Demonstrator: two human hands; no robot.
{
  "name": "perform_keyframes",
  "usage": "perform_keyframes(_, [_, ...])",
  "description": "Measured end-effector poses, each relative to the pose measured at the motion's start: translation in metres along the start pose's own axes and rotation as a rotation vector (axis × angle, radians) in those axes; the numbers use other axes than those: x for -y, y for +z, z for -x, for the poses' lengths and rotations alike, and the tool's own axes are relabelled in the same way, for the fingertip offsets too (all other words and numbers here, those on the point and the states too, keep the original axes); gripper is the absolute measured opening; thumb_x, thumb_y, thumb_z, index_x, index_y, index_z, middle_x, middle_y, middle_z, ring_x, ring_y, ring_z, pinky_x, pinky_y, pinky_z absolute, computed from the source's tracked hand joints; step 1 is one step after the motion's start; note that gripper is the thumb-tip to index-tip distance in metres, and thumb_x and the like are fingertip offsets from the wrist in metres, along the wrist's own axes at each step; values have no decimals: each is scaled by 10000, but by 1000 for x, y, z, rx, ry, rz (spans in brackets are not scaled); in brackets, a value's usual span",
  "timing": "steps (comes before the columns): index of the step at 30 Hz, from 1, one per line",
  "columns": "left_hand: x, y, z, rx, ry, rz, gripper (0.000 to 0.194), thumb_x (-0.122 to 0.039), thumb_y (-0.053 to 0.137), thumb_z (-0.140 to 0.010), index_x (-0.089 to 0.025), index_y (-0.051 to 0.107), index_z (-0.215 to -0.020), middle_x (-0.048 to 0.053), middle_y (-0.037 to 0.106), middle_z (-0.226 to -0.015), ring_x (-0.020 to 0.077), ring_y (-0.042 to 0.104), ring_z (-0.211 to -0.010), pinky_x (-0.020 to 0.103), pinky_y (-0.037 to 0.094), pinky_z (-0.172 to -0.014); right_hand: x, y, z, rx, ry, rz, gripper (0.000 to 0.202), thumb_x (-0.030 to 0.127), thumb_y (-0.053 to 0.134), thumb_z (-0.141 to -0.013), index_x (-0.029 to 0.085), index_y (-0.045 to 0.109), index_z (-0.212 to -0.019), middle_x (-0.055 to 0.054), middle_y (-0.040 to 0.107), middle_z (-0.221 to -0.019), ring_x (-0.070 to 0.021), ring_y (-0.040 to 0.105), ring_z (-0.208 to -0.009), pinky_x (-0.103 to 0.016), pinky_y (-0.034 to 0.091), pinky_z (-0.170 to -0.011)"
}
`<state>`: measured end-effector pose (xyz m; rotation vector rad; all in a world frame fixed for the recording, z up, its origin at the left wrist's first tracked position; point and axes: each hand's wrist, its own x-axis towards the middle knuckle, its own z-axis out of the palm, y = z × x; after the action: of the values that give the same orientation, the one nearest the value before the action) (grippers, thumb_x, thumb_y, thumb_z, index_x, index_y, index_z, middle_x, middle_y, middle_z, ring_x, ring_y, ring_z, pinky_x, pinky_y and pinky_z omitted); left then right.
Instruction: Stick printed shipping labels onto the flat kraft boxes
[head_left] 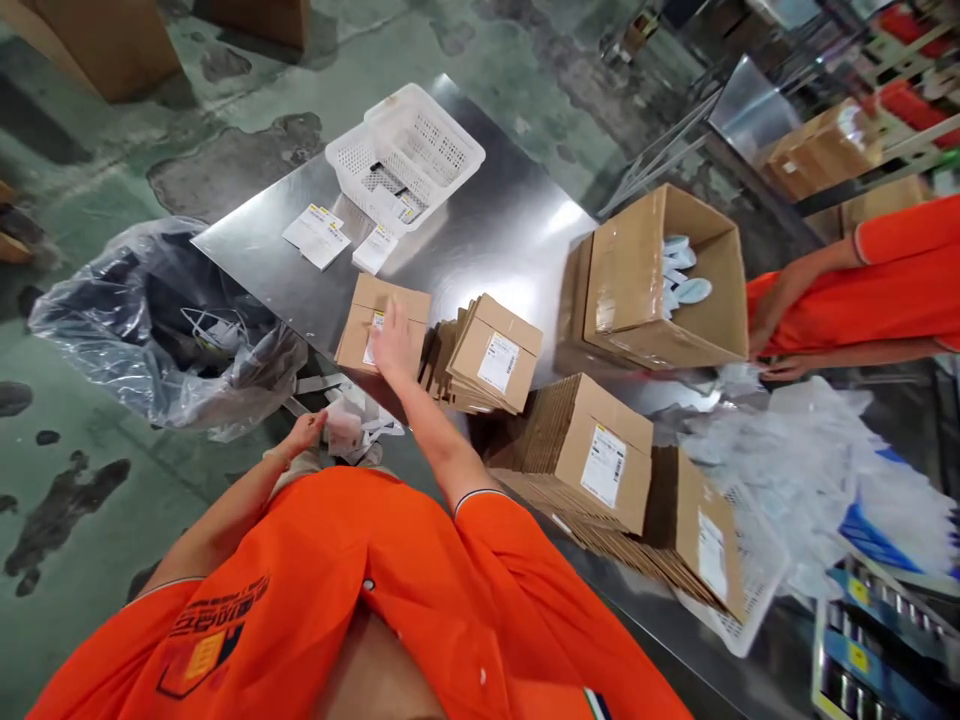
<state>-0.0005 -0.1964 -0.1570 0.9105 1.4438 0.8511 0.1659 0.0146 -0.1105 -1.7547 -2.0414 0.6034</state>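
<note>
My right hand (394, 345) lies with its fingers stretched out on a flat folded cardboard carton (416, 300), over the edge of its white label (373, 338). Low at the left, my left hand (307, 432) has its fingers closed beside a pale pinkish piece (344, 432); what it grips, if anything, is too small to tell. Just right of my right hand leans a stack of flat cartons with a label on the front one (517, 325). Two more labelled stacks (630, 430) (694, 500) stand further right.
On the metal table (517, 190) are a white plastic basket (457, 160), label sheets (319, 240) and an open box (630, 270) with pale items. Plastic bags (795, 460) are heaped at the right, near another person's orange sleeve (900, 240). A lined bin (135, 340) stands left.
</note>
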Motion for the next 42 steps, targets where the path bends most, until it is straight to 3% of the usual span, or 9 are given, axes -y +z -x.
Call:
perform_keyframes(3, [-17,-9,-8,-51,13,15,621,-805,739,-701,-186,787,-721,121,765,-716,282,714,-787,373,580,-749,-3,6,15,131,-52,-8,604,214,528,-1026,55,466,-1605,-248,371,-1740,-301,291,-1648,-503,211,-1360])
perform_keyframes(9, [-74,5,-60,-267,81,-126,445,-314,780,-719,-177,832,-1140,140,832,-1096,345,742,-1110,415,552,-1027,-46,-24,24,-95,399,-40,557,226,451,-1030,5,515,-1537,-328,345,-1717,-377,370,-1613,-567,345,-1297])
perform_keyframes(16, [-92,8,-65,-250,9,-99,419,-263,769,-738,-128,830,-1131,152,825,-1075,321,738,-1020,400,599,-910,-15,-43,30,-194,400,-119,452,318,459,-1043,92,582,-1415,-302,609,-1434,-382,606,-1371,-549,505,-1139])
perform_keyframes(23, [-98,13,-37,-32,171,82,532,-566,865,-686,-157,833,-1025,126,810,-1002,297,727,-960,408,599,-883,-88,-205,45,-392,550,27,437,346,415,-1073,143,626,-1398,-215,703,-1254,-346,682,-1200,-520,528,-1046])
perform_keyframes(26, [-101,17,-22,23,162,112,653,-484,941,-577,-172,807,-1135,95,795,-1046,262,720,-900,382,600,-832,-101,-235,61,-481,713,137,542,308,546,-1011,93,569,-1508,-322,578,-1455,-400,597,-1338,-577,476,-1088])
perform_keyframes(29, [-106,18,-12,-17,198,192,738,-414,959,-562,-178,775,-1237,106,785,-1155,262,721,-971,358,598,-852,-68,-191,80,-294,390,-18,531,282,710,-895,136,662,-1403,-256,593,-1477,-371,552,-1373,-516,491,-1079])
perform_keyframes(34, [-104,-4,-25,-259,155,422,865,-437,992,-572,-203,692,-1349,63,781,-1042,203,720,-876,318,594,-807,6,-65,112,661,-73,-618,111,251,794,-762,172,747,-825,3,707,-811,-207,650,-844,-304,524,-777])
perform_keyframes(38, [-87,-21,-31,-546,-87,533,618,-599,824,-848,-206,655,-1293,29,738,-876,179,694,-765,307,585,-726,26,-23,116,505,70,-733,195,212,738,-730,219,706,-922,91,565,-641,-150,563,-680,-266,485,-716])
perform_keyframes(42, [-76,-5,-9,-392,-73,632,738,-733,755,-859,-217,644,-1374,57,779,-949,241,746,-834,364,608,-739,34,-15,107,410,79,-767,304,235,688,-745,242,676,-1049,98,528,-654,-152,545,-673,-266,479,-707])
